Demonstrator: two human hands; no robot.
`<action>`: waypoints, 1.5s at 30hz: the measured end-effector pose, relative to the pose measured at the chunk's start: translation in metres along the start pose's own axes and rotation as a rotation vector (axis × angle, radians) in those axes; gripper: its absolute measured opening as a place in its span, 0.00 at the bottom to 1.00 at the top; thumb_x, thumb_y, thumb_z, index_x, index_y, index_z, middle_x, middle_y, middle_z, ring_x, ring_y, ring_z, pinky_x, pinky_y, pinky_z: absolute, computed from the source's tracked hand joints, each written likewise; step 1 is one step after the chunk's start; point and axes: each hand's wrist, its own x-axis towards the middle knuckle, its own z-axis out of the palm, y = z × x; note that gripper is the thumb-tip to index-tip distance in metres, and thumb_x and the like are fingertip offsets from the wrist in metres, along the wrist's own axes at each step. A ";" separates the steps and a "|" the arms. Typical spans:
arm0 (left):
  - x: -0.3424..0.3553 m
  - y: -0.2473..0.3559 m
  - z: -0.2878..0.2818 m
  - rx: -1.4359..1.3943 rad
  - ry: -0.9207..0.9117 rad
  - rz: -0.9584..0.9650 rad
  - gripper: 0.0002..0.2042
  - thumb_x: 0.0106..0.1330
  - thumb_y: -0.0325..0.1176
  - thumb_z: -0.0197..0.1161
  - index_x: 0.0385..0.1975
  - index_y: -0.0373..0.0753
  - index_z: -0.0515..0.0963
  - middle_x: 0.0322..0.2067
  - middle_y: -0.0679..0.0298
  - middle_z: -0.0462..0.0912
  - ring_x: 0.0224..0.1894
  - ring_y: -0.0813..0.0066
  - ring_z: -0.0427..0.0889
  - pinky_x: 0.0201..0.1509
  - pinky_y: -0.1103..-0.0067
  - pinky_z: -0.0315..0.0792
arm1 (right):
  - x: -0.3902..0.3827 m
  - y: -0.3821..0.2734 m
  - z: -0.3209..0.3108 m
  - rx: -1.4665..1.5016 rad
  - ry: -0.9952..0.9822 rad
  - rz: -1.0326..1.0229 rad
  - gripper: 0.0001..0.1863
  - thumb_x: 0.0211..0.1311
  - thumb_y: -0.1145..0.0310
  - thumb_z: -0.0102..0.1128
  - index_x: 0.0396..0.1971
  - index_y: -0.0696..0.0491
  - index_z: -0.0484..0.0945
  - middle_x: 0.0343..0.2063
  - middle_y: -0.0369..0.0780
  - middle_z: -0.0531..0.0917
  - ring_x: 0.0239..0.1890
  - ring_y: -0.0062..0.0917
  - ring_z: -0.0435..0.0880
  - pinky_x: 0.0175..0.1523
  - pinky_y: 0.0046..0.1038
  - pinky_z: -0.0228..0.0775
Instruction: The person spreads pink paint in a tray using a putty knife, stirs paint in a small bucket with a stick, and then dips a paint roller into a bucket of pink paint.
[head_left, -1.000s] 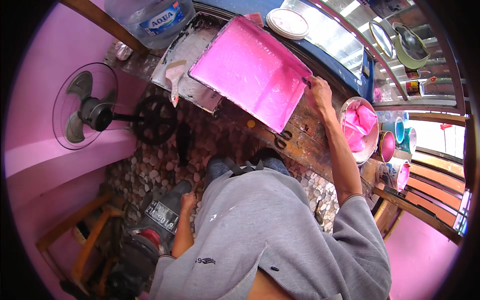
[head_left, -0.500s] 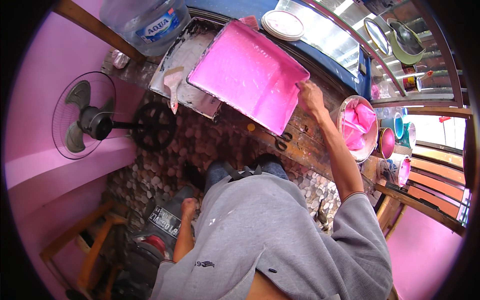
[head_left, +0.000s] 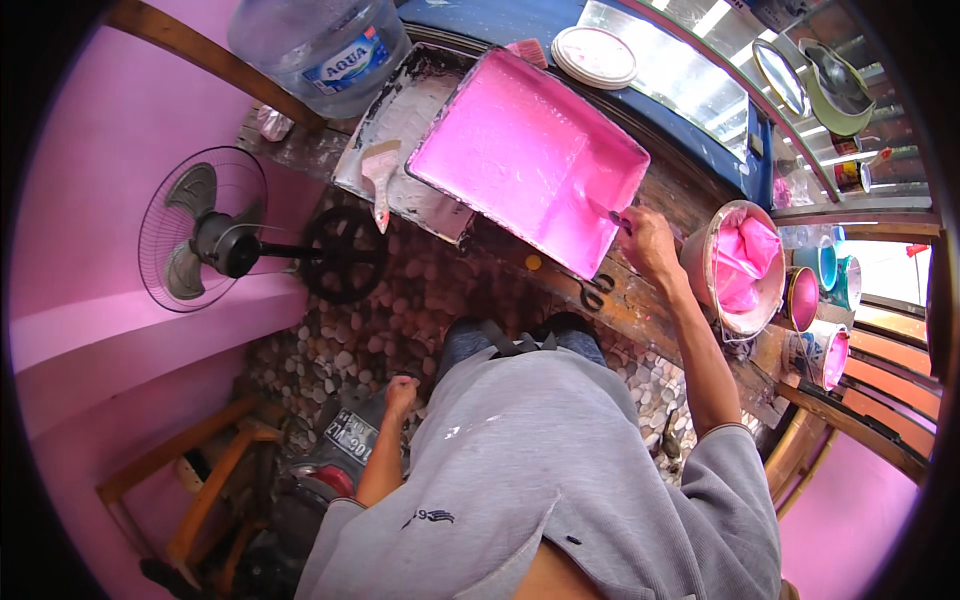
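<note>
A large rectangular tray (head_left: 500, 140) full of pink paint lies on the worn wooden bench (head_left: 640, 300). My right hand (head_left: 645, 240) grips the tray's near right rim, fingers curled over the edge into the paint; something small and dark shows at the fingertips, and I cannot tell what it is. My left hand (head_left: 402, 390) hangs at my side in a loose fist with nothing in it, above a dark machine (head_left: 340, 450) on the floor.
A white tray (head_left: 400, 130) with a paint-stained brush (head_left: 380, 175) lies left of the pink tray. A water jug (head_left: 320, 45) stands behind it. Right of my hand are a bucket holding pink plastic (head_left: 740, 265) and small paint cans (head_left: 805, 300). A fan (head_left: 215, 245) stands on the pebble floor.
The pink tray, held tilted by my right hand earlier, has swung lower and now lies flatter on the bench. My right hand stayed on its rim. The left hand barely moved.
</note>
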 end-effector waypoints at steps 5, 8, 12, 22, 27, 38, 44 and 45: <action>0.012 0.019 -0.002 -0.012 -0.007 0.091 0.15 0.52 0.40 0.65 0.35 0.38 0.76 0.29 0.62 0.77 0.30 0.72 0.75 0.31 0.77 0.68 | -0.011 0.013 0.015 -0.098 0.122 0.118 0.10 0.49 0.75 0.50 0.31 0.59 0.78 0.29 0.51 0.79 0.32 0.44 0.79 0.38 0.43 0.72; 0.010 0.029 -0.003 -0.037 -0.051 0.038 0.19 0.50 0.42 0.65 0.37 0.36 0.77 0.34 0.56 0.81 0.38 0.66 0.79 0.43 0.74 0.72 | -0.027 -0.015 0.024 -0.068 0.087 0.083 0.09 0.50 0.74 0.51 0.31 0.58 0.77 0.27 0.50 0.78 0.31 0.45 0.79 0.37 0.44 0.71; 0.019 0.026 -0.004 0.021 -0.021 0.095 0.18 0.50 0.41 0.66 0.36 0.35 0.77 0.29 0.58 0.80 0.31 0.70 0.78 0.35 0.75 0.72 | -0.028 -0.028 0.002 0.016 0.126 0.027 0.10 0.48 0.74 0.51 0.31 0.60 0.76 0.27 0.52 0.78 0.31 0.47 0.79 0.37 0.44 0.72; 0.001 0.053 -0.016 -0.029 -0.102 0.019 0.17 0.50 0.40 0.65 0.36 0.36 0.77 0.27 0.62 0.79 0.27 0.72 0.77 0.30 0.76 0.71 | -0.045 -0.028 0.013 0.079 0.129 0.151 0.08 0.47 0.71 0.54 0.26 0.60 0.76 0.25 0.53 0.77 0.31 0.49 0.78 0.37 0.46 0.70; 0.023 0.037 -0.012 0.084 -0.026 0.131 0.18 0.51 0.41 0.65 0.38 0.36 0.77 0.29 0.60 0.80 0.30 0.72 0.78 0.33 0.76 0.72 | -0.056 -0.036 0.021 0.062 0.025 0.174 0.10 0.47 0.71 0.56 0.28 0.60 0.78 0.26 0.53 0.79 0.31 0.48 0.79 0.39 0.44 0.71; 0.042 0.030 -0.008 0.087 -0.046 0.124 0.19 0.50 0.43 0.65 0.37 0.35 0.78 0.35 0.54 0.82 0.42 0.62 0.80 0.47 0.72 0.72 | -0.059 -0.054 0.008 0.288 0.086 0.306 0.12 0.46 0.72 0.55 0.31 0.61 0.80 0.28 0.52 0.81 0.32 0.45 0.81 0.40 0.39 0.72; 0.040 0.032 -0.014 0.059 -0.063 0.099 0.18 0.51 0.42 0.66 0.37 0.36 0.78 0.33 0.56 0.82 0.38 0.65 0.80 0.43 0.74 0.72 | -0.059 -0.061 0.009 0.224 0.086 0.296 0.13 0.45 0.70 0.55 0.31 0.60 0.80 0.27 0.52 0.81 0.31 0.45 0.82 0.40 0.38 0.73; 0.035 0.040 -0.014 0.063 -0.070 0.103 0.18 0.51 0.42 0.66 0.37 0.36 0.78 0.33 0.56 0.82 0.38 0.65 0.80 0.43 0.74 0.72 | -0.058 -0.062 0.006 0.306 0.072 0.351 0.13 0.45 0.70 0.55 0.30 0.60 0.80 0.27 0.52 0.81 0.31 0.45 0.81 0.40 0.38 0.73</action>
